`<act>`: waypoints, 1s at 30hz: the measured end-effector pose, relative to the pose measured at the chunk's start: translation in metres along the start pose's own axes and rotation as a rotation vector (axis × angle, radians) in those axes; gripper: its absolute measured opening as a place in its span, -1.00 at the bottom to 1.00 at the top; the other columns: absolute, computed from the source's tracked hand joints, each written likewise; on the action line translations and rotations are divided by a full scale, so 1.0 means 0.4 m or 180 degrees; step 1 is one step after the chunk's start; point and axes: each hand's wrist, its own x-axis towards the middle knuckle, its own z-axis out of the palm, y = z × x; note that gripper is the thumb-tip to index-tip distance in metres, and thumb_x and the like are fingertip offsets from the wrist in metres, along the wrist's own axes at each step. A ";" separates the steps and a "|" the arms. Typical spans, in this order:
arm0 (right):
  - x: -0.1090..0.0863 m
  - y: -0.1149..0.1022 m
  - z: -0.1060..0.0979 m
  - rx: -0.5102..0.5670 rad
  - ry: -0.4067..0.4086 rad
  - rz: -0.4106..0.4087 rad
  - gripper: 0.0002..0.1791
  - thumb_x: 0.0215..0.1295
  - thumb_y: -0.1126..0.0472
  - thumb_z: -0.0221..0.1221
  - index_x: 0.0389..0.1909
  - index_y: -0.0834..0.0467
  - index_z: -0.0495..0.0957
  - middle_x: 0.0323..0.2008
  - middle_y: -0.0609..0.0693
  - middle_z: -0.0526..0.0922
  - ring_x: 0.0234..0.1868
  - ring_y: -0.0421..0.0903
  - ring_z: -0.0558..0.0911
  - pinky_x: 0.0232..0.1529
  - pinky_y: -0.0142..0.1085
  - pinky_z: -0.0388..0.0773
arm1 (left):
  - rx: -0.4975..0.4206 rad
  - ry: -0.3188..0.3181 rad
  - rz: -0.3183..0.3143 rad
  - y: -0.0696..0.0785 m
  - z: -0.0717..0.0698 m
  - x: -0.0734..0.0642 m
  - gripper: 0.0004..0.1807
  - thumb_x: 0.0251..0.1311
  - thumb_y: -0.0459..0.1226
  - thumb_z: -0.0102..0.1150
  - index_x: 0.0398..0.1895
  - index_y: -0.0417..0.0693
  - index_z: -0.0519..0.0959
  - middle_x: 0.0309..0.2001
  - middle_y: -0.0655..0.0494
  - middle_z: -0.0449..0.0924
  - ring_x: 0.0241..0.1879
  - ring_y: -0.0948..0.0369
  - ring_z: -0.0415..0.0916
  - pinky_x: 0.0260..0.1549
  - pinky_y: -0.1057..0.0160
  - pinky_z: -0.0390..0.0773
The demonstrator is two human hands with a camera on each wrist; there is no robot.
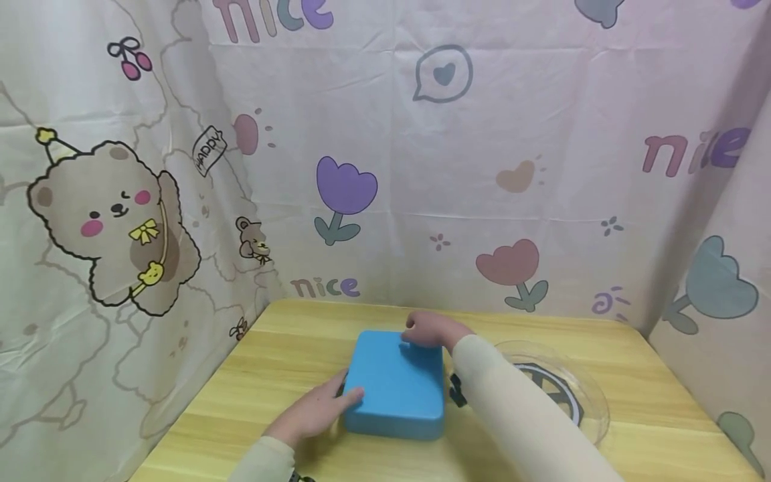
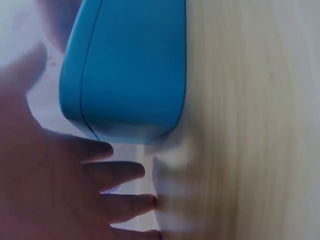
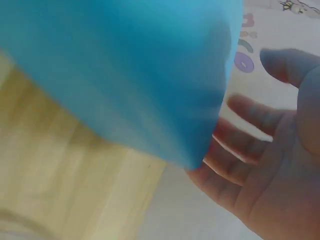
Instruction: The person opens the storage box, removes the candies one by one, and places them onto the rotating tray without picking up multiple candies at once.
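A blue box (image 1: 394, 381) with rounded corners lies flat on the wooden table. A seam runs along its side near the top in the left wrist view, where the box (image 2: 132, 65) shows end-on. At its near left side is my left hand (image 1: 316, 408), thumb over the top edge, the other fingers stretched out straight beside the wall. My right hand (image 1: 430, 330) reaches over to the far right corner. Seen from the right wrist, the fingertips of that hand (image 3: 270, 160) meet the edge of the box (image 3: 150, 75), with the thumb held away from it.
To the right, partly behind my right sleeve (image 1: 524, 408), sits a round clear plastic piece (image 1: 593, 388) with a dark spoked shape inside. The wooden table (image 1: 259, 375) meets a printed cloth (image 1: 391, 167) at the back and sides.
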 end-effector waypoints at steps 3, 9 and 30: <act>-0.036 0.039 0.002 0.0281 0.0204 0.0090 -0.44 0.40 -0.04 0.17 0.27 0.23 0.50 0.13 0.13 0.61 0.13 0.10 0.59 0.18 0.08 0.51 | 0.0036 0.0032 -0.0029 0.004 -0.002 0.003 -0.02 0.41 0.34 -0.19 0.58 -0.22 0.11 0.49 -0.26 0.20 0.42 -0.30 0.15 0.31 -0.42 0.10; -0.097 0.084 0.017 0.0606 0.0514 0.0138 -0.39 0.41 0.06 0.18 0.33 0.37 0.41 0.24 0.30 0.52 0.23 0.25 0.53 0.21 0.17 0.47 | 0.0123 0.0279 -0.0067 0.021 -0.013 0.028 -0.08 0.44 0.30 -0.19 0.53 -0.24 0.21 0.46 -0.25 0.27 0.41 -0.27 0.21 0.31 -0.38 0.17; -0.244 0.088 0.100 0.2137 0.0465 0.0332 -0.21 0.40 0.11 0.21 0.49 0.39 0.14 -0.04 0.20 0.56 -0.31 0.06 0.61 -0.18 -0.06 0.70 | 0.0279 0.0533 -0.0153 0.092 -0.015 0.102 -0.23 0.51 0.16 -0.13 0.45 -0.30 0.32 0.37 -0.32 0.35 0.33 -0.30 0.30 0.22 -0.39 0.31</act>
